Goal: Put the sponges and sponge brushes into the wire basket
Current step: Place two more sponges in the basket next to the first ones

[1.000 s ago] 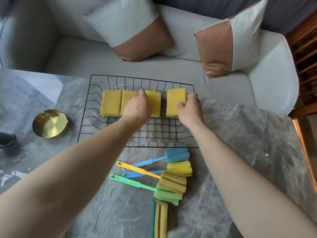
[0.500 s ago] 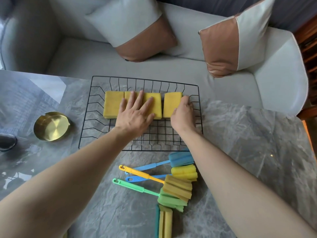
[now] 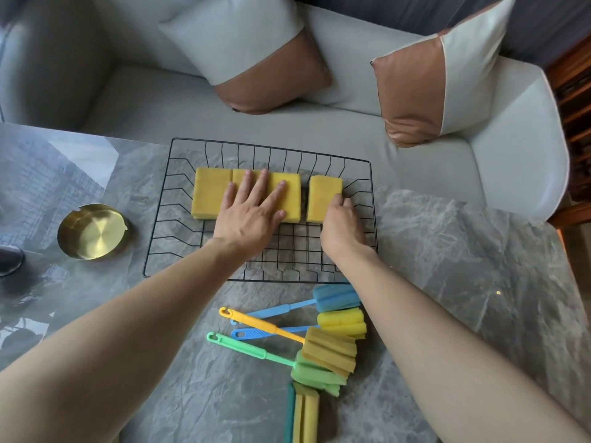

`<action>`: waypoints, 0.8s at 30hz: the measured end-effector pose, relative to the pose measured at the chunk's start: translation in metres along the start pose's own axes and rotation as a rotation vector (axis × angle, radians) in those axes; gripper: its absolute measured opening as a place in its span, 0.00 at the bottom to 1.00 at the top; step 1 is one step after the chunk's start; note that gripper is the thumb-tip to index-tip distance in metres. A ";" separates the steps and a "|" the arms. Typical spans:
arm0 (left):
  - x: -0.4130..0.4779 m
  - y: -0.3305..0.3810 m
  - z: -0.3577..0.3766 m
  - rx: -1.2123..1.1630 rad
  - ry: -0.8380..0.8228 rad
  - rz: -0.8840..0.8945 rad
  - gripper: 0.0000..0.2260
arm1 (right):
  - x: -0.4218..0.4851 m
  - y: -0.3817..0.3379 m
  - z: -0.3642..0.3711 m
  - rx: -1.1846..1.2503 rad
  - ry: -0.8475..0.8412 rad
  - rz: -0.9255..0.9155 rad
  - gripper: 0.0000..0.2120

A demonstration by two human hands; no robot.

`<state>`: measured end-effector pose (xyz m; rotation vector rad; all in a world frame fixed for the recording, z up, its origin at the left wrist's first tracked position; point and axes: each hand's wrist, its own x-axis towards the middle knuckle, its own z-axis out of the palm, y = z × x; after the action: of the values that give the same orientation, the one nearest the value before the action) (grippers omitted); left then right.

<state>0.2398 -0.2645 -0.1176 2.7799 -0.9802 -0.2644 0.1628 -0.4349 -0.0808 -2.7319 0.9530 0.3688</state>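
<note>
My left hand (image 3: 248,215) lies flat, fingers spread, across the yellow sponges (image 3: 211,196) lined up along the far side of the wire basket (image 3: 160,219). My right hand (image 3: 340,223) curls against the near right corner of a fourth sponge (image 3: 323,196), which sits a little apart from the others, near the basket's right wall. The basket stands at the far edge of the grey marble table (image 3: 463,266). Just outside its near edge lie four sponge brushes (image 3: 329,348) in a heap, handles pointing left, and two sponges on edge (image 3: 305,414) at the table's near edge. A brass dish (image 3: 92,231) sits by the left edge.
</note>
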 end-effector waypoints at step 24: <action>0.002 -0.002 0.002 0.013 -0.015 -0.010 0.27 | -0.006 -0.005 0.025 0.229 0.049 -0.069 0.41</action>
<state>0.2419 -0.2639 -0.1200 2.7995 -0.9749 -0.2823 0.1569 -0.4206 -0.1015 -2.5666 0.8527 0.1697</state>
